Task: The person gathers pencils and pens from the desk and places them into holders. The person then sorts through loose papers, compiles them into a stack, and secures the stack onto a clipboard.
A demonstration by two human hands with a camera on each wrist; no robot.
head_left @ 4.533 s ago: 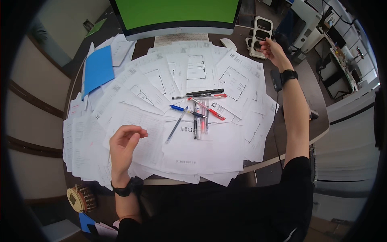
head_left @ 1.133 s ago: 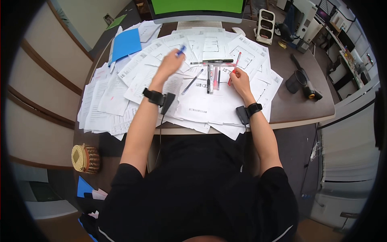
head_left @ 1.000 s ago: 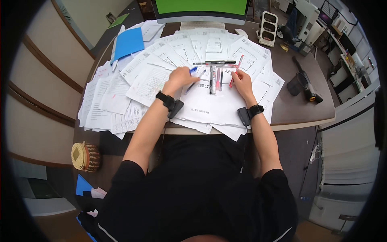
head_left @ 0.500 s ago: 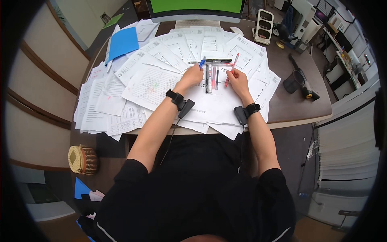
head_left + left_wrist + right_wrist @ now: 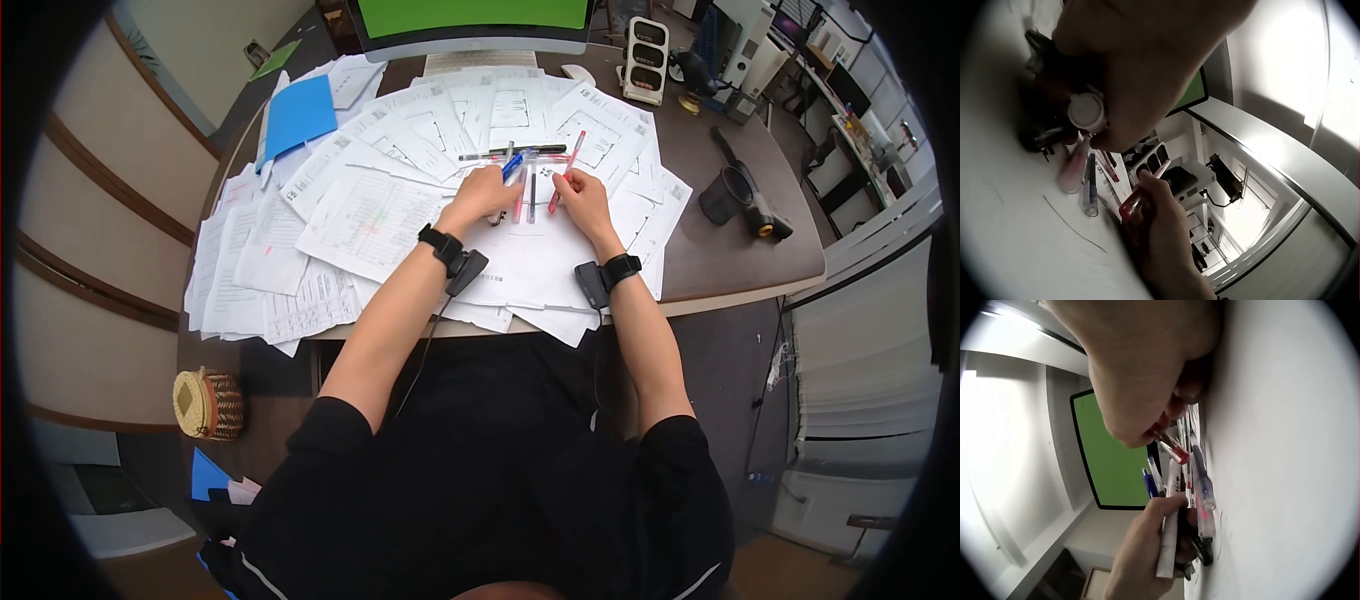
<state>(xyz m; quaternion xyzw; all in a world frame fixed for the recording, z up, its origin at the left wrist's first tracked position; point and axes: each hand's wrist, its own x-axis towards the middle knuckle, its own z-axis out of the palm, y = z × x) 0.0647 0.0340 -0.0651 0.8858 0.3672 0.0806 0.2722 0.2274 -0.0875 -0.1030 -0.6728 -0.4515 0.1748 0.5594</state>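
Note:
My left hand (image 5: 483, 194) grips a small bunch over the papers. In it are a blue pen (image 5: 1150, 483) and a white marker (image 5: 1168, 544), and dark pens show by its fingers. My right hand (image 5: 586, 205) pinches a red pen (image 5: 577, 152), which points up and away. Between the hands, a pink-red pen (image 5: 518, 208) and a dark clear-barrelled pen (image 5: 532, 198) lie on white paper, close to the left fingertips. Behind them a black pen (image 5: 548, 149) lies crosswise. Fingers hide part of the left hand's bunch.
Fanned papers (image 5: 375, 225) cover much of the desk. A blue folder (image 5: 300, 115) lies at the back left. To the right stand a dark cup (image 5: 720, 203) beside a long black tool (image 5: 762, 222) and a white holder (image 5: 646, 62). A monitor (image 5: 475, 15) stands behind.
My right hand came from the white holder and picked up the red pen. My left hand took the blue pen, moved right, and now grips the white marker too.

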